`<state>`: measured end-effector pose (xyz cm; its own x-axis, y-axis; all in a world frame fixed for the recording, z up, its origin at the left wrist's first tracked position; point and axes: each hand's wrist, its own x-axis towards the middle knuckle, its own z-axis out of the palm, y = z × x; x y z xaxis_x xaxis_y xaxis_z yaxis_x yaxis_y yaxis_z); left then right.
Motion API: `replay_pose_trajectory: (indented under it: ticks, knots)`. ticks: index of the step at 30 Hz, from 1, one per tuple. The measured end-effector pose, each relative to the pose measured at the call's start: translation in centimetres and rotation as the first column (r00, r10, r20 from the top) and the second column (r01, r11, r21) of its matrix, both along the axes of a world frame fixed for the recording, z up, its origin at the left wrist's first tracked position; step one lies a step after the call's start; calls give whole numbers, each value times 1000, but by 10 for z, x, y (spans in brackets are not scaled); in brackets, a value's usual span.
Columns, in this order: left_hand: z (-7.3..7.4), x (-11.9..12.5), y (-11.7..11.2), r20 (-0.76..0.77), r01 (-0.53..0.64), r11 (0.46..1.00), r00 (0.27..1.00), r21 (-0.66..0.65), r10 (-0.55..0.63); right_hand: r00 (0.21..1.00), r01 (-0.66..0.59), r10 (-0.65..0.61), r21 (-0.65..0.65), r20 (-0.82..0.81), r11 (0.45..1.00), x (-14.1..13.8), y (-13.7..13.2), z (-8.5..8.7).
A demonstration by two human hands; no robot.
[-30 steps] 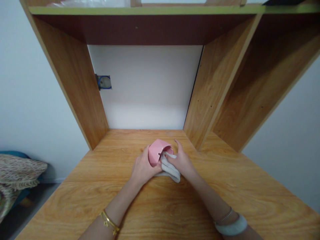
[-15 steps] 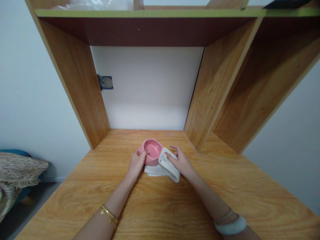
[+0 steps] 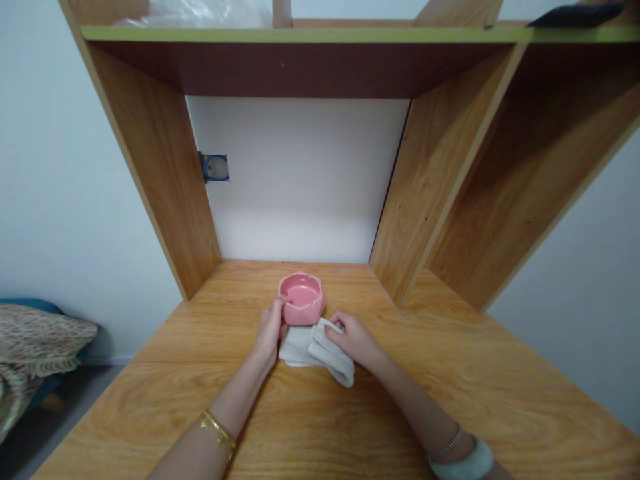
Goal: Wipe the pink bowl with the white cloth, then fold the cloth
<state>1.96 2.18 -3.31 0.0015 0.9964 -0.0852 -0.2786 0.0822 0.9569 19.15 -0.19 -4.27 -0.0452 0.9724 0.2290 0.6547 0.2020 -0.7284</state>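
Where the head view looks down over the wooden desk (image 3: pixel 450 373), a pink bowl (image 3: pixel 301 299) stands upright in the middle of it, towards the far edge, just in front of the open bay under the shelf (image 3: pixel 300 33). Its mouth faces straight up and its rim is notched. It is round, so no long axis shows. The left hand (image 3: pixel 270 328) grips the bowl's near-left side, the thumb up at the rim and the fingers curled at the wall. A white cloth (image 3: pixel 296 345) lies folded on the desk, touching the bowl's near side. Its thicker rolled part runs slantwise from the bowl towards the near right. The right hand (image 3: pixel 353 337) is closed over that roll, knuckles up, just right of the bowl. A gold bracelet (image 3: pixel 219 430) sits on the left wrist and a white bangle (image 3: pixel 463 460) on the right. A blue wall socket (image 3: pixel 216 168) shows on the far wall, left of the bay.
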Motion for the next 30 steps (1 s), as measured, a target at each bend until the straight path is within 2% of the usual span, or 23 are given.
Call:
replay_pose_trajectory:
  ticks: [3,7,14,16,21,24,27,30]
  knots:
    - [1,2,-1,-22,-13,1000,1000,5,13,998,57,-55,68,-40,996,3,1,3]
    - [5,4,-6,-83,31,999,996,24,-29,969,142,-114,120,-219,983,5,2,9]
    - [7,6,-12,-206,96,991,976,90,-75,896,50,-34,25,-444,998,-4,3,4]
    - [7,7,-11,-214,101,990,974,97,-78,889,51,-36,19,-456,999,-4,4,2]
    - [6,11,-9,-218,105,987,973,124,-76,914,143,-106,66,-391,988,-3,6,1]
    - [3,13,-8,-214,121,975,974,188,-80,907,124,-80,81,-414,989,-5,3,4]
    - [-1,12,-8,-256,175,953,960,248,-110,902,116,-63,98,-428,988,-6,-1,8]
    - [-6,10,-7,-340,265,912,928,312,-154,894,181,-117,110,-433,977,-4,-3,9]
